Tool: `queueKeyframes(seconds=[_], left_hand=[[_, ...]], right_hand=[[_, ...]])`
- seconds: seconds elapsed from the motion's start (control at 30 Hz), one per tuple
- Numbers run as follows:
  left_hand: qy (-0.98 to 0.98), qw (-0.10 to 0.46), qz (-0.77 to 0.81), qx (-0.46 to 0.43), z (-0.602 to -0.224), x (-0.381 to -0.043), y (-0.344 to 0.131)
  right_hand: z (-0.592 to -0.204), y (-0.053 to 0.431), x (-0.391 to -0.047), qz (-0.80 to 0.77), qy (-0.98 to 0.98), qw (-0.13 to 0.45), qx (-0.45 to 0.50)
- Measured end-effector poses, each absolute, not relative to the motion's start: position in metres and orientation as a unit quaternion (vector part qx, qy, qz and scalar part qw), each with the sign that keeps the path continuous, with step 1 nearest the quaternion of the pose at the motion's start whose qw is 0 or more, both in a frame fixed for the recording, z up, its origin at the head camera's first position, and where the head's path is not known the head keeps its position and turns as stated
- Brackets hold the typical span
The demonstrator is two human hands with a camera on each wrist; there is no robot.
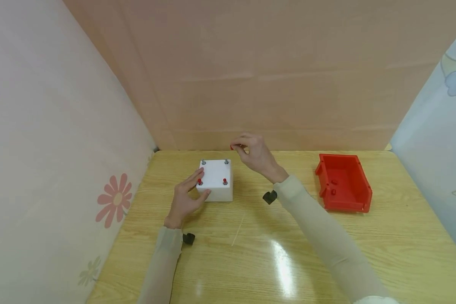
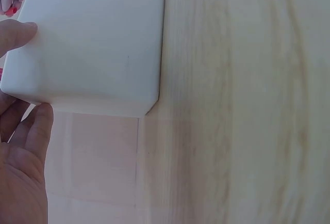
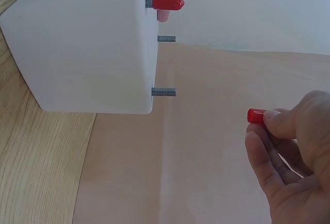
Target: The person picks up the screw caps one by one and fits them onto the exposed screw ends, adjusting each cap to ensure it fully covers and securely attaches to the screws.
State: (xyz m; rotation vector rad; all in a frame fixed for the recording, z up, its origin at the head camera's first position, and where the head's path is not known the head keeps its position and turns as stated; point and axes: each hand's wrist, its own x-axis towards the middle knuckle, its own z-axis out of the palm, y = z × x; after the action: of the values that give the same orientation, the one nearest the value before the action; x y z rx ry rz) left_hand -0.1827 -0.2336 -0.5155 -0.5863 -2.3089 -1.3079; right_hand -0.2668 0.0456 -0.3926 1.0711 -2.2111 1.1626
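A white box (image 1: 216,172) stands on the table with threaded studs rising from the corners of its top. The two near studs wear red caps (image 3: 168,2); the far two, such as this bare stud (image 3: 164,92), show metal thread. My left hand (image 1: 185,199) holds the box at its near left corner, thumb (image 2: 21,34) on the front face and fingers along the left side and top. Between thumb and fingertips, my right hand (image 1: 256,156) pinches another red cap (image 3: 256,115), raised beyond the box's far right corner and apart from the studs.
To the right on the wooden table (image 1: 289,228) sits a red open-front bin (image 1: 347,181) with two small red caps (image 1: 334,182) inside. Brown sheeting (image 1: 273,76) hangs behind the table, and patterned white panels (image 1: 61,126) border both sides.
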Motion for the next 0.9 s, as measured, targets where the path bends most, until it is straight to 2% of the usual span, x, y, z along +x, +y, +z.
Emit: queueKeyframes(seconds=[0.33, 0.9], left_hand=[[-0.828, 0.210, -0.465, -0.235, -0.5159, -0.1833, -0.2387], [-0.824, 0.212, -0.476, -0.222, -0.5153, -0.1819, -0.2350]], right_hand=[[-0.3963, 0.0418, -0.2695, 0.417, -0.802, 0.210, 0.373], [-0.3985, 0.0390, -0.2692, 0.428, -0.793, 0.211, 0.378]])
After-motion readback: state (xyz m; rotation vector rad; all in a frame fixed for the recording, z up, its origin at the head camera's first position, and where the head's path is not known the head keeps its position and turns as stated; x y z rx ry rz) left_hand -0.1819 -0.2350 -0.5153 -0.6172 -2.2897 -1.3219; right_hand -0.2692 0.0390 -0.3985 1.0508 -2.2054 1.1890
